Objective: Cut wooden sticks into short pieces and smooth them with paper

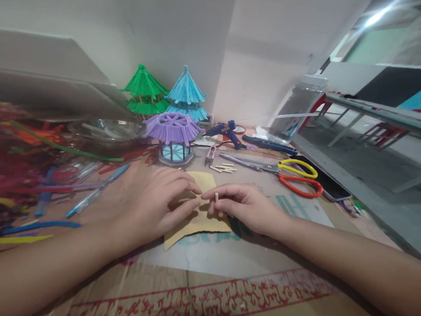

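My right hand [250, 208] pinches a short wooden stick piece [217, 197] upright between thumb and fingers. My left hand [161, 198] is beside it, fingers slightly curved, thumb and index finger apart, with nothing visible between them. Under both hands lies a torn-edged yellow-tan sheet [197, 228], on top of a whitish board with green lettering [261, 251]. Just beyond the sheet is a small pile of similar cut stick pieces [225, 168]. Behind my left hand stands a small purple-roofed pavilion model [173, 127] with a blue base.
Green [143, 85] and blue [187, 89] pagoda roofs stand at the back. A glue gun [227, 132], thread snips [210, 155], scissors [299, 175], a phone [326, 180] and a plastic jar [299, 109] are to the right. Blurred colourful fuzzy stems [6, 174] crowd the left beside a pen [97, 191].
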The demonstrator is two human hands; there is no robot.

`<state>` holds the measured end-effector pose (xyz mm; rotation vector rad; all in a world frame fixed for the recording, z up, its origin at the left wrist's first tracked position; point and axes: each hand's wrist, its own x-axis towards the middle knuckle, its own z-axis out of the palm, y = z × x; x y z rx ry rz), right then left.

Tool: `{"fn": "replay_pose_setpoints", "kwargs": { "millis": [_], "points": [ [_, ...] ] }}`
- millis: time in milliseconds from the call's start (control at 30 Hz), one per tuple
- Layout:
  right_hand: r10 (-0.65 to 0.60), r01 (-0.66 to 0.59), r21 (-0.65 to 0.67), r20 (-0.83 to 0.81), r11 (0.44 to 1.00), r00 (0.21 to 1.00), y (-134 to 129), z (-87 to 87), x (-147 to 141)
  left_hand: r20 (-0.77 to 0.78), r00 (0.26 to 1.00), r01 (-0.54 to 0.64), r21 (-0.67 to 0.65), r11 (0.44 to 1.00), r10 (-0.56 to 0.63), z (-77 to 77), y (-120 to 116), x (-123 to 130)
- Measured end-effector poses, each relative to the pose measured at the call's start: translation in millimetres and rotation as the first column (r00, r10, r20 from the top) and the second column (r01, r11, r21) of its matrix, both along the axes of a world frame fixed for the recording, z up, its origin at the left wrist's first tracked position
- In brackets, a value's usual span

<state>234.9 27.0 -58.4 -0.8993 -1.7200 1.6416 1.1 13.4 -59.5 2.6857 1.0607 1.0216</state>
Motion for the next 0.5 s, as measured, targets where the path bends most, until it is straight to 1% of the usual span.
{"fn": "replay_pose_setpoints", "kwargs": {
  "millis": [67, 133, 200, 267, 400, 500],
  "points": [
    [-0.005, 0.000, 0.066, 0.084, 0.998, 0.996, -1.2, 1.1, 0.3, 0.009, 0.999, 0.045, 0.018, 0.999, -0.045, 0.2, -2.4, 0.3],
    [-0.039, -0.001, 0.200, 0.195, 0.980, 0.980, -2.9, 3.4, 0.6, 0.029, 0.996, 0.089, 0.016, 0.996, -0.090, -0.6, -4.1, 1.0],
    [-0.072, -0.029, 0.343, 0.278, 0.939, 0.958, -4.2, 5.9, 0.8, 0.075, 0.991, 0.109, -0.012, 0.994, -0.108, -2.3, -5.2, 2.3],
    [-0.074, -0.075, 0.443, 0.309, 0.893, 0.948, -4.8, 7.3, 0.7, 0.125, 0.987, 0.114, -0.065, 0.991, -0.105, -4.0, -5.9, 4.2],
    [-0.057, -0.126, 0.532, 0.314, 0.837, 0.948, -4.8, 6.5, 0.9, 0.202, 0.972, 0.152, -0.146, 0.978, -0.121, -5.3, -7.1, 7.5],
    [-0.047, -0.143, 0.540, 0.322, 0.830, 0.946, -5.1, 5.4, 1.7, 0.228, 0.964, 0.178, -0.165, 0.970, -0.138, -4.6, -7.4, 7.8]
  ]
}}
